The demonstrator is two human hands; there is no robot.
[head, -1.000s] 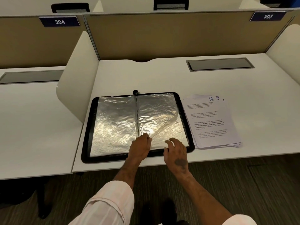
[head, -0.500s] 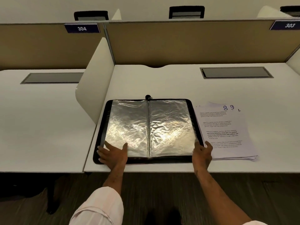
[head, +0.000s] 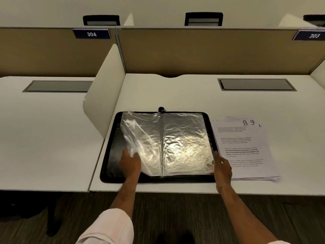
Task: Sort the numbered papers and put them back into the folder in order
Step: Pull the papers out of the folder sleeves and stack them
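A black folder (head: 112, 138) lies open on the white desk (head: 175, 92), its clear plastic sleeves (head: 184, 141) shining on both sides of the spine. My left hand (head: 129, 162) grips the lower left corner of the left-hand sleeves and holds them lifted, so the black cover shows beneath. My right hand (head: 222, 166) holds the lower right edge of the right-hand sleeves, fingers partly tucked under. A stack of printed papers (head: 246, 152) lies just right of the folder, its top sheet marked 89.
A white side divider (head: 103, 95) stands left of the folder, with a neighbouring desk (head: 44, 138) beyond it. A tan back panel (head: 202, 51) closes the rear. A grey cable hatch (head: 255, 84) is set in the desk at back right.
My left hand went from lying flat on the folder's lower left corner to lifting the left-hand sleeves up and rightward. My right hand stayed at the right edge.
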